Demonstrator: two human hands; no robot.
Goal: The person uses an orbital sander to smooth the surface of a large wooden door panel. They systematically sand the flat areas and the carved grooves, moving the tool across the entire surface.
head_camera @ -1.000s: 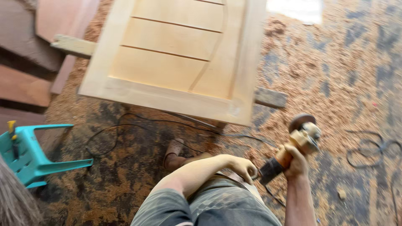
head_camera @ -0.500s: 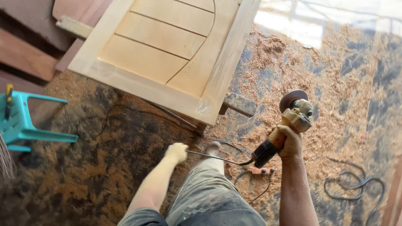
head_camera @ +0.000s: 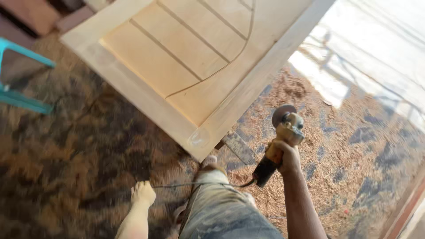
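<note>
Door: pale unfinished wood, panelled, with straight grooves and one curved groove; lies flat and raised off the floor, its near corner pointing toward the person. Taken as landmark for all entries below.

Right hand: just off the door's near corner, to its right. Fingers wrapped fully around the grinder's body, a firm closed grip.

Grinder: yellowish, dusty body with dark rear handle; disc end up, just beside the door's right edge, apart from the wood. Held clear of the floor.

Cord: thin and dark, runs from the grinder's rear leftward, below the door's corner, across the person's leg.

Left hand: below the door's near edge, well apart from it. Blurred; looks loosely curled and holds nothing. Whether it touches the cord cannot be told.

Leg: in dusty grey trousers, below the door's corner.

Batten: a grey strip showing from under the door's corner.

Stool: turquoise plastic, left of the door, partly out of frame.

Floor: sawdust and shavings all around the door, thickest to its right.

Planks: reddish-brown, beyond the door's far left corner.
</note>
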